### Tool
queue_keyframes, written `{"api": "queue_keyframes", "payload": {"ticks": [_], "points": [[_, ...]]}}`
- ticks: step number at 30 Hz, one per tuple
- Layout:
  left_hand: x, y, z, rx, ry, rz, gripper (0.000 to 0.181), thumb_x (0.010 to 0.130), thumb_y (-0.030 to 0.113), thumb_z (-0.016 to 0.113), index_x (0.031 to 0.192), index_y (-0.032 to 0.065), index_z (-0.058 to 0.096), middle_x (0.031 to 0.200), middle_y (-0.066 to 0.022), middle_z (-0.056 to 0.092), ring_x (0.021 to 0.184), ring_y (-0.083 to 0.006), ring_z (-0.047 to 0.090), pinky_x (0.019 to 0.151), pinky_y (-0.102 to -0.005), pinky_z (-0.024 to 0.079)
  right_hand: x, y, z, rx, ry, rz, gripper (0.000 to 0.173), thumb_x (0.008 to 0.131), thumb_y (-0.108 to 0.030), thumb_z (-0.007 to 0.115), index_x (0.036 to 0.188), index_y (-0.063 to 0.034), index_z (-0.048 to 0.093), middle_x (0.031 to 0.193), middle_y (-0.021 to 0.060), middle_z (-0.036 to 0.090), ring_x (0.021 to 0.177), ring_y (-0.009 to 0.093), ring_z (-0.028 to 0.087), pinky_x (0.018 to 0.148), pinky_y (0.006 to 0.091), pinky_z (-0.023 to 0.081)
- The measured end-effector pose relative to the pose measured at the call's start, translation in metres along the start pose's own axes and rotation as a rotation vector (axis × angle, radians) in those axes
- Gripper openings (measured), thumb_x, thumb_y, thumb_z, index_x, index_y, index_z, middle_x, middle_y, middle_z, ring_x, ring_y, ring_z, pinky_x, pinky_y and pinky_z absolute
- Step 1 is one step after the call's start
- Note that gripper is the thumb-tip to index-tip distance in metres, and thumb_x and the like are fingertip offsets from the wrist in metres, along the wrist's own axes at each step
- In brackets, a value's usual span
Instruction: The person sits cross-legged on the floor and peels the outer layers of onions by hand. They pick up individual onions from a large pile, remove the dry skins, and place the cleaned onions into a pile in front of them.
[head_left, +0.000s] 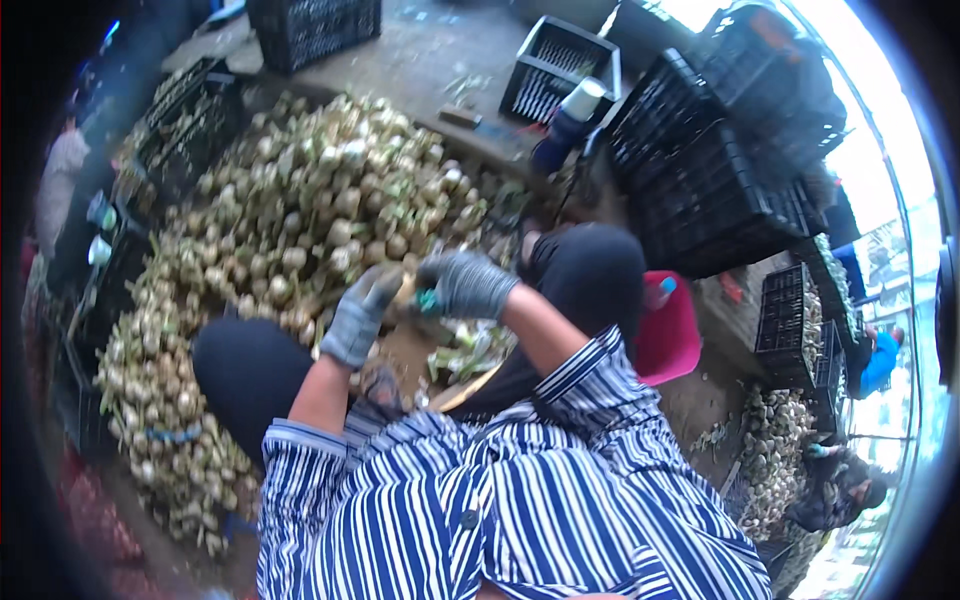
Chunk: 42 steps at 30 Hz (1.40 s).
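My left hand (352, 319), in a grey knit glove, is raised between my knees with its fingers curled. A pale tan thing (407, 289), blurred and perhaps a bulb or its stalk, lies between its fingertips and my right hand (469, 285). The right hand, gloved likewise, is closed around a small teal object (427, 301), which looks like a tool's handle; the rest of it is hidden. Beyond both hands spreads a large heap of pale bulbs (337, 195) with green stalks, garlic or onions. Cut green leaves (469, 352) lie below the right wrist.
A pink bucket (679, 337) holding a plastic bottle stands beside my right knee. Black plastic crates (690, 180) are stacked at the right, and an open crate (559, 67) sits ahead. At far right, a person (832, 487) is by another bulb heap (776, 457).
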<state>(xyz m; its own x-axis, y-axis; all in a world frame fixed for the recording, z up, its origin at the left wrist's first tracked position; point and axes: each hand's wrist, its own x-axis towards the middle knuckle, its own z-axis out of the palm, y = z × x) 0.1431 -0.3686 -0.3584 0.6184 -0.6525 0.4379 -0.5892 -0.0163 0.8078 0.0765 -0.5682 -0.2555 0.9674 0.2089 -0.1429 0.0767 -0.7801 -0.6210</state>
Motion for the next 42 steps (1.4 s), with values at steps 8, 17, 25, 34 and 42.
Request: {"api": "queue_keyframes", "payload": {"ticks": [8,17,25,34,42], "points": [[0.009,0.009,-0.004,-0.792,0.048,-0.681,0.046,0.086,0.043,0.061,0.113,0.0058,0.061,0.104,-0.0060,0.063,0.093,-0.0142,0.059,0.083,-0.0280,0.047,0.004,0.013,0.002,0.346,-0.050,-0.032,0.039,0.080,-0.040,0.068,0.082,-0.0016,0.063,0.066,0.0080,0.058,0.064,0.011,0.049,0.062,0.0330,0.044],[0.023,0.048,-0.021,-0.864,0.098,-0.608,0.051,0.082,0.044,0.065,0.115,0.0056,0.058,0.097,-0.0038,0.062,0.083,-0.0142,0.061,0.073,-0.0279,0.051,0.006,0.013,0.003,0.678,-0.129,0.091,0.036,0.087,-0.039,0.063,0.095,-0.0044,0.062,0.076,-0.0008,0.057,0.072,0.008,0.050,0.064,0.0261,0.044],[0.018,0.039,-0.013,-0.769,0.021,-0.348,0.064,0.076,0.035,0.072,0.128,0.0074,0.048,0.112,-0.0058,0.055,0.097,-0.0167,0.056,0.084,-0.0301,0.049,0.006,0.013,0.011,0.305,-0.076,0.037,0.044,0.083,-0.033,0.066,0.116,-0.0041,0.059,0.093,0.0100,0.067,0.083,0.018,0.061,0.077,0.0307,0.049],[0.011,-0.043,-0.006,-0.565,0.089,-0.784,0.050,0.085,0.051,0.060,0.114,0.0098,0.056,0.098,-0.0026,0.059,0.083,-0.0128,0.053,0.073,-0.0263,0.045,0.010,-0.015,0.019,-0.368,0.256,-0.111,0.023,0.078,-0.013,0.058,0.099,-0.0084,0.066,0.082,0.0172,0.065,0.078,0.035,0.063,0.070,0.0419,0.050],[0.021,0.053,-0.006,-0.233,-0.054,-0.468,0.050,0.078,0.016,0.070,0.121,0.0008,0.051,0.101,-0.0101,0.060,0.088,-0.0140,0.059,0.078,-0.0278,0.051,0.004,0.003,0.022,-0.099,0.380,0.056,0.016,0.078,-0.018,0.059,0.088,-0.0064,0.064,0.081,0.0200,0.064,0.079,0.038,0.062,0.069,0.0444,0.049]]}}
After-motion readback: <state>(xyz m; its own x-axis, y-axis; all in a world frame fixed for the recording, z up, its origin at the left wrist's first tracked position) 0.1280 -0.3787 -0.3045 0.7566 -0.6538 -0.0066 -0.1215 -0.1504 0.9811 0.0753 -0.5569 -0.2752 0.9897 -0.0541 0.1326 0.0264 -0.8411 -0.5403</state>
